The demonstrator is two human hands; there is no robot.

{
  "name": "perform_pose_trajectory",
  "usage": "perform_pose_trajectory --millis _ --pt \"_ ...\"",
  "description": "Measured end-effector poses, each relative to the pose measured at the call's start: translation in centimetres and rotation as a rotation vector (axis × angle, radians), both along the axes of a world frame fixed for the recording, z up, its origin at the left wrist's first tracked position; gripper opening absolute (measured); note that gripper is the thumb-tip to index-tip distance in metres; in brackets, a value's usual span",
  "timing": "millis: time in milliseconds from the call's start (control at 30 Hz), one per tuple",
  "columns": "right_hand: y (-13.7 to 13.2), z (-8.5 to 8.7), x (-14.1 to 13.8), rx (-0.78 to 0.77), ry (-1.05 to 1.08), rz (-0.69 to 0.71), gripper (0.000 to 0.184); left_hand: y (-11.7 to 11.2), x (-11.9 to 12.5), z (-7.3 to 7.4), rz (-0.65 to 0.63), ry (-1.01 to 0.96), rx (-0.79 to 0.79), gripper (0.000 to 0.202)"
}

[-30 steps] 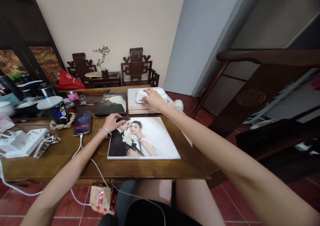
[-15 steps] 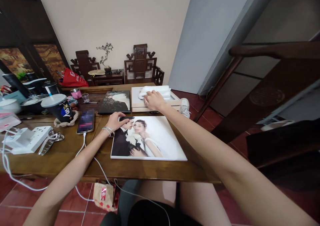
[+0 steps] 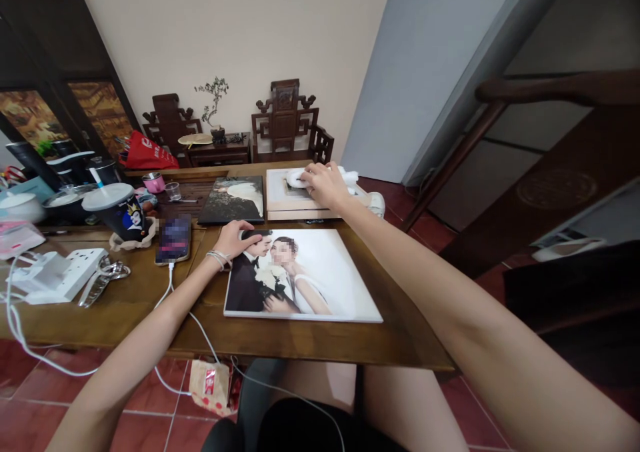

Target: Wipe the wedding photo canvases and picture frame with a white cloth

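Head view: right hand (image 3: 325, 185) closed over white cloth (image 3: 349, 175) atop pale box (image 3: 280, 207), far side of tabletop (image 3: 125, 305). Left hand (image 3: 239, 237) flat, open, pinning corner of wedding print (image 3: 325, 279). Cloth pickup likely in hand; next needed: firm pinch, clean lift.

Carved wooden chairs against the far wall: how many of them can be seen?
2. One chair stands left of the small table with the plant, the other chair right of it. More may be hidden outside the view.
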State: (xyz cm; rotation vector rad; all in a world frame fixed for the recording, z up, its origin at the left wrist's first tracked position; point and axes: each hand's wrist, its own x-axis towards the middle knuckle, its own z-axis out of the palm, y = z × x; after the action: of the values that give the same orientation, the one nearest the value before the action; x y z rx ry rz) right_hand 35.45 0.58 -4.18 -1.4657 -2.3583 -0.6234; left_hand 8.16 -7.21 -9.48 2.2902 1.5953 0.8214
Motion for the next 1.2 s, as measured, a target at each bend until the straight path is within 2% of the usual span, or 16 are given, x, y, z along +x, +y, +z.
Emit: perform_pose_trajectory --millis 200,300,367,500,600,667,700,767,867,900,967,1100,1200 --pt "0.7 -0.6 0.2 0.035 -0.095 0.105 0.035 0.0 0.0 0.0 -0.012 0.008 0.017 0.027" --pt "0.6 0.0 0.7 0.058 -0.073 0.114 0.034 0.0 0.0 -0.1 -0.008 0.001 0.022 0.027" --pt "0.4 1.1 1.3 0.110 0.096 0.119 0.034 0.0 0.0 -0.2 -0.011 -0.001 0.035 0.026" --pt "-1.1 4.5 3.3 0.207 0.608 0.208 0.029 -0.2 -0.1 -0.3 -0.020 0.035 0.074 0.027" --pt "-3.8 6.4 4.3 0.139 0.939 0.325 0.022 -0.8 0.3 0.6 -0.030 -0.026 0.128 0.029" --pt "-6.2 6.6 4.3 0.044 1.106 0.408 0.024 -1.6 1.1 2.0 -0.072 -0.211 0.165 0.040" --pt "-7.5 6.4 4.0 -0.010 1.176 0.437 0.027 -2.0 1.7 2.8 -0.091 -0.356 0.159 0.051" --pt "-10.2 5.5 3.2 -0.140 1.302 0.463 0.031 -3.1 3.1 4.3 -0.203 -0.638 0.049 0.062" --pt "-13.7 3.7 1.6 -0.360 1.495 0.457 0.032 -4.9 5.1 5.8 -0.354 -0.871 -0.186 0.069" --pt "-14.6 3.1 1.2 -0.424 1.557 0.460 0.032 -5.4 5.6 6.1 -0.357 -0.908 -0.273 0.067" --pt "-16.1 2.2 0.6 -0.522 1.652 0.489 0.033 -6.4 6.3 6.1 -0.304 -0.979 -0.343 0.064" --pt "-17.6 0.7 1.2 -0.668 1.676 0.563 0.037 -7.7 6.6 5.9 -0.273 -0.933 -0.312 0.058" --pt "-18.0 0.0 1.9 -0.790 1.598 0.519 0.044 -8.4 6.5 5.9 -0.307 -0.828 -0.310 0.059"
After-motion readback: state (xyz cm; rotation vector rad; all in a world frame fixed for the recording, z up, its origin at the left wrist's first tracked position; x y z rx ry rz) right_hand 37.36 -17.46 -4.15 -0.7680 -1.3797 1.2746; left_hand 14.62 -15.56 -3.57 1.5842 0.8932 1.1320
